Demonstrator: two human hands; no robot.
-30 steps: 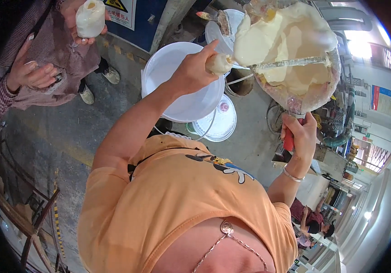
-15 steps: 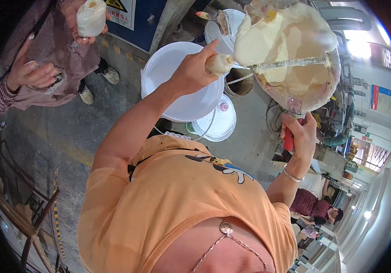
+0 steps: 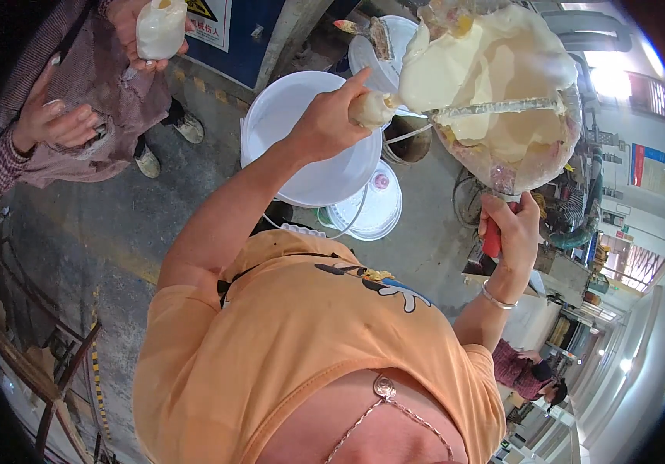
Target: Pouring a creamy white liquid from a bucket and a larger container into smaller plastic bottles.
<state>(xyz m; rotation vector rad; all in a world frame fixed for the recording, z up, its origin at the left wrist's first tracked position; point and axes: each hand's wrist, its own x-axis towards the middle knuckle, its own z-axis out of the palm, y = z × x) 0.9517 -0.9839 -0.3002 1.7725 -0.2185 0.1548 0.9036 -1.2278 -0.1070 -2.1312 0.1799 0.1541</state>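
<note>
My left hand point(image 3: 335, 116) is closed around a hollow, cream-coloured rubbery piece point(image 3: 372, 110) with an open end. It holds this piece above the right side of a large white bucket point(image 3: 278, 116), beside a basin's edge. The round basin point(image 3: 553, 166) contains thick cream-coloured liquid point(image 3: 518, 69), and a coated bar point(image 3: 495, 108) lies across it. My right hand point(image 3: 512, 228) grips a red-handled tool point(image 3: 492, 238) at the basin's near rim. The tool's head lies against the rim, and its kind is not clear.
At the upper left another person's hand point(image 3: 127, 39) holds a similar cream-coloured piece point(image 3: 161, 31). A white lidded bucket point(image 3: 367, 209) stands below the large bucket. A used brush point(image 3: 375, 36) lies on another white bucket at the back. Metal bars point(image 3: 61, 387) stand at lower left.
Both of my hands stay nearly in place. The other person's held piece has shifted slightly right. A person in the far background has moved and bent lower.
</note>
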